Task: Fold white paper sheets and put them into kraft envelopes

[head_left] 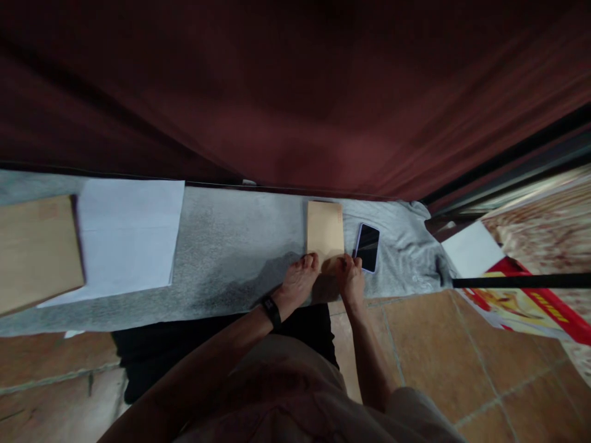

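Observation:
A small brown paper envelope lies flat on the grey cloth. My left hand, with a black band on its wrist, has its fingers curled at the envelope's near left corner. At the near right corner, my right hand pinches the paper with bent fingers. The envelope's near edge between the hands is in shadow, so I cannot make out its flap. Just right of my right hand rests a phone in a pale purple case, its screen dark.
A grey cloth covers the narrow surface. White paper sheets lie at the left, partly under a stack of larger brown envelopes. A dark red curtain hangs along the far edge. A red and yellow box is at the right.

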